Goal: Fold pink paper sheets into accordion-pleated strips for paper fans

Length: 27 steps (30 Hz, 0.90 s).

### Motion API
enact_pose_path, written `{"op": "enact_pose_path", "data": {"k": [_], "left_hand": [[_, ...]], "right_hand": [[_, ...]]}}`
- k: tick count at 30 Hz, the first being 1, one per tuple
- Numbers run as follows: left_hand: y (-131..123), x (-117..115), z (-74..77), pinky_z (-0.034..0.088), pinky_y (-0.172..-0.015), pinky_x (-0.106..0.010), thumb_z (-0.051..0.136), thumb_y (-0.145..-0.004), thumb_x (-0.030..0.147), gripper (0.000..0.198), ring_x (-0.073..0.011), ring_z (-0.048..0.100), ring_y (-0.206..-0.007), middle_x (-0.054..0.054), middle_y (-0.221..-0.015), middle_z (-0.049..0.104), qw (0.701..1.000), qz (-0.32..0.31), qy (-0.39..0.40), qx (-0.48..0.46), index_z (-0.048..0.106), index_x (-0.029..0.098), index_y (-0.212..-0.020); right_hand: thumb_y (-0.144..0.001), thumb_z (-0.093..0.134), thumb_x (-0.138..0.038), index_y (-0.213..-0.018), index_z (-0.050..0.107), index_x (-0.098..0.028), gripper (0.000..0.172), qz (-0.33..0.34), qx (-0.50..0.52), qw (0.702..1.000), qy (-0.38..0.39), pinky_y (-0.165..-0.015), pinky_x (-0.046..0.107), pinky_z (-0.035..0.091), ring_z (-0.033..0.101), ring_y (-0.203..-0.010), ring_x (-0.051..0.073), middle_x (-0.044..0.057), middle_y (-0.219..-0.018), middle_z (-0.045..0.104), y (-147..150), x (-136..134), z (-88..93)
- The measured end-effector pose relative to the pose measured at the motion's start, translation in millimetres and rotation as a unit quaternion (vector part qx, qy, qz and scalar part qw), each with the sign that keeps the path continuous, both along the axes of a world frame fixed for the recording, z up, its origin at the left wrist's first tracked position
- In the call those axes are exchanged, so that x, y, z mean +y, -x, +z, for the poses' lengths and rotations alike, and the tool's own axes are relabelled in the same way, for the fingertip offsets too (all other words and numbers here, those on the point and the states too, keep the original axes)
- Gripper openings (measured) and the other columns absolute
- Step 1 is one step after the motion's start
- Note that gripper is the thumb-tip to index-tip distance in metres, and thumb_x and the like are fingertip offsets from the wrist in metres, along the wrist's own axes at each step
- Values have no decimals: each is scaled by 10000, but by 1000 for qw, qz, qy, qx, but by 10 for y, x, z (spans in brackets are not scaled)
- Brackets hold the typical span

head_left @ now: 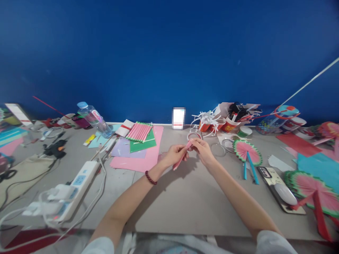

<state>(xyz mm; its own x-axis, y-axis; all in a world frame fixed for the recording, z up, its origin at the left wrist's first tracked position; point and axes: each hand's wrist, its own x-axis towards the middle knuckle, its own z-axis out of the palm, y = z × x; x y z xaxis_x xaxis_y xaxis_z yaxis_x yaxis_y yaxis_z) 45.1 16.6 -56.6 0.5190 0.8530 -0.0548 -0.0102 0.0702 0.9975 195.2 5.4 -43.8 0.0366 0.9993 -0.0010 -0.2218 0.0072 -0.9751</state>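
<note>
A narrow folded strip of pink paper (179, 162) slants between my two hands above the middle of the table. My left hand (175, 155) pinches it along its lower part, fingers closed. At its upper end my right hand (201, 150) grips it between thumb and fingers. Just behind the hands lies a roll of tape (194, 136). Left of them, a pleated pink paper piece with green edges (140, 132) rests on a green sheet (148, 143) and a large pink sheet (132, 163).
A white power strip (79, 187) with plugs and cables is on the left, below a plastic bottle (95, 118). Cups of paper shreds (208, 121) stand behind. To the right are a watermelon paper fan (248, 152), another fan (312, 187), and a phone (267, 174) under a white mouse (285, 193).
</note>
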Motion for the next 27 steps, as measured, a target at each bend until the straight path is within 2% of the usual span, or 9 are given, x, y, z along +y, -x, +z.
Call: {"op": "enact_pose_path", "data": {"k": [4, 8, 15, 27], "left_hand": [[7, 5, 19, 405, -475, -195, 534, -787, 593, 517, -79, 515, -459, -1, -583, 572, 999, -5, -35, 12, 665, 99, -872], [11, 6, 20, 411, -521, -197, 502, -810, 591, 517, -73, 498, -499, 9, -599, 549, 999, -14, -46, 12, 666, 110, -902], [70, 49, 27, 387, -503, -181, 535, -779, 610, 559, -74, 510, -541, -1, -643, 555, 996, -92, 9, 6, 653, 116, -1011], [24, 0, 42, 347, -407, -180, 457, -807, 624, 565, -78, 498, -459, -1, -596, 560, 995, -36, -49, 77, 648, 105, -921]], "right_hand": [[-626, 759, -456, -752, 669, -165, 329, 39, -18, 999, 15, -585, 247, 404, 489, -561, 93, -23, -603, 584, 2, 8, -10], [-600, 778, -442, -607, 621, -171, 314, 7, -33, 999, -2, -580, 245, 399, 471, -559, 92, -32, -556, 549, 0, 17, -25], [-565, 781, -469, -586, 615, -187, 328, -38, -32, 999, -7, -524, 243, 366, 433, -518, 87, -39, -546, 526, -78, 72, -26], [-570, 774, -460, -543, 598, -186, 327, -57, -37, 998, 2, -488, 249, 314, 393, -496, 86, -40, -515, 495, -82, 73, -38]]}}
